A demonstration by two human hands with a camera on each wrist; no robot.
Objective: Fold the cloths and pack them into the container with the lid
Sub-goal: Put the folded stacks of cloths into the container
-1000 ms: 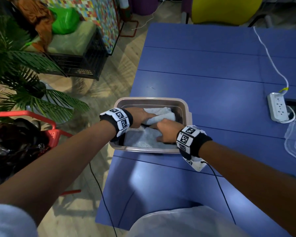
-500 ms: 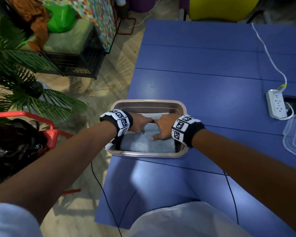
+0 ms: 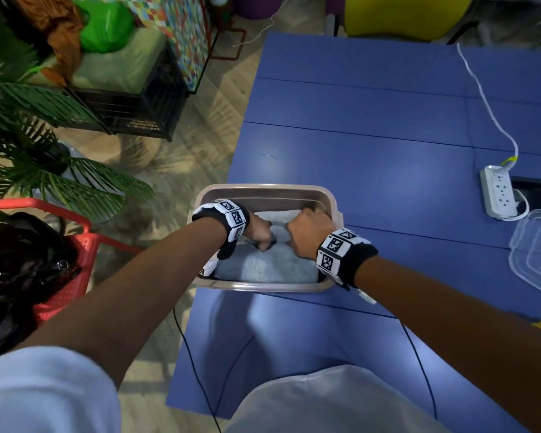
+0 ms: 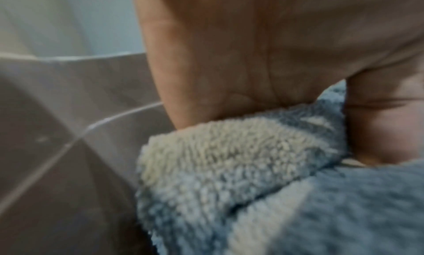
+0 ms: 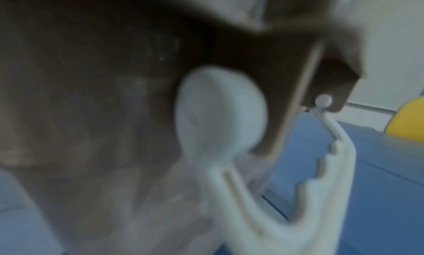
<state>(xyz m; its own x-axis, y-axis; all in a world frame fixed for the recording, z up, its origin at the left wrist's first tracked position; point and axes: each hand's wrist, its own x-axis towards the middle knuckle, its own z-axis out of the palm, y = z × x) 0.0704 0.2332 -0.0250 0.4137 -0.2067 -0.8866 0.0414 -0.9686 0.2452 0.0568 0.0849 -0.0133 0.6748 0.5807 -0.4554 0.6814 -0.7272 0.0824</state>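
A beige container [image 3: 267,191] stands at the blue table's near left edge with folded light blue cloths [image 3: 266,268] inside. My left hand [image 3: 258,234] is curled into a fist on the top cloth at its left middle. In the left wrist view, palm and thumb [image 4: 385,124] squeeze a fluffy fold of cloth [image 4: 229,161] beside the container wall [image 4: 69,99]. My right hand [image 3: 310,231] is curled too, its fingers dug down into the cloth near the right wall. The blurred right wrist view shows only the container's outer side and a white latch [image 5: 220,113].
A clear lid [image 3: 537,257] lies at the table's right edge, near a white power strip [image 3: 497,192] with its cord. A red basket [image 3: 63,235] and a plant [image 3: 44,157] stand on the floor to the left. The table's left edge runs just beside the container.
The white bundle that stood up a second ago now lies pressed down in the container. Both hands have gone from flat on the cloth to curled fists; the right hand moved toward the far right.
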